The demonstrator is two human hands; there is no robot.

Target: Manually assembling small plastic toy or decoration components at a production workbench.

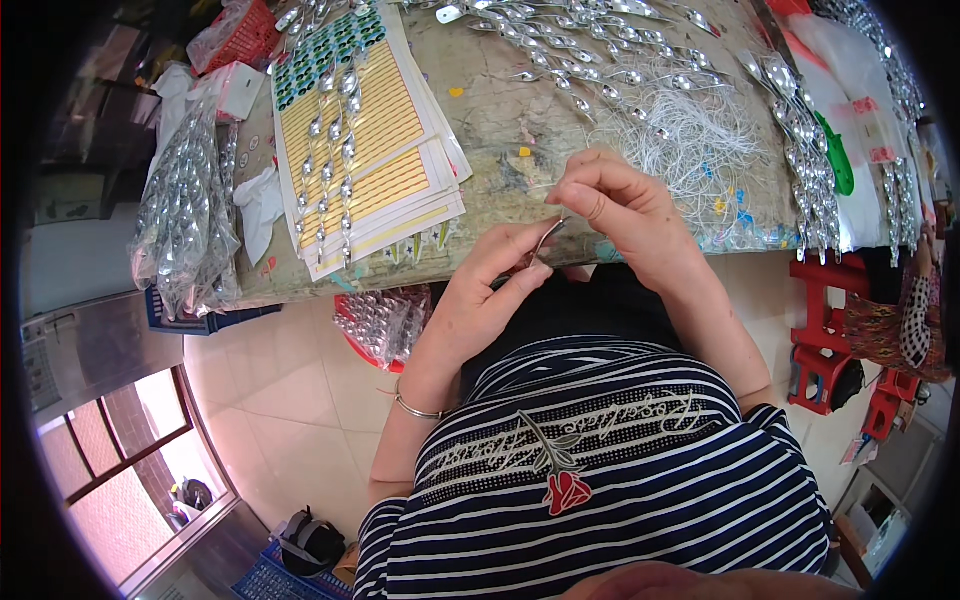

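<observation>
Near the table's front edge my left hand (490, 285) pinches a slim, curved, shiny metal piece (546, 240) between thumb and fingers. It looks like one end of a silver twisted strip; the rest is hidden by the hand. Just above it and to the right, my right hand (625, 205) has thumb and forefinger pressed together at the metal's upper tip. A fine pale thread seems to be in that pinch, too thin to make out surely. A tangled heap of white threads (700, 140) lies on the table beyond my right hand.
Silver twisted strips (590, 50) spread over the table's far side, with more hanging off its right edge (815, 190). Three lie on yellow sticker sheets (400, 150) to the left. A plastic-wrapped bundle (185, 220) hangs at the left edge. Red stools (825, 340) stand at right.
</observation>
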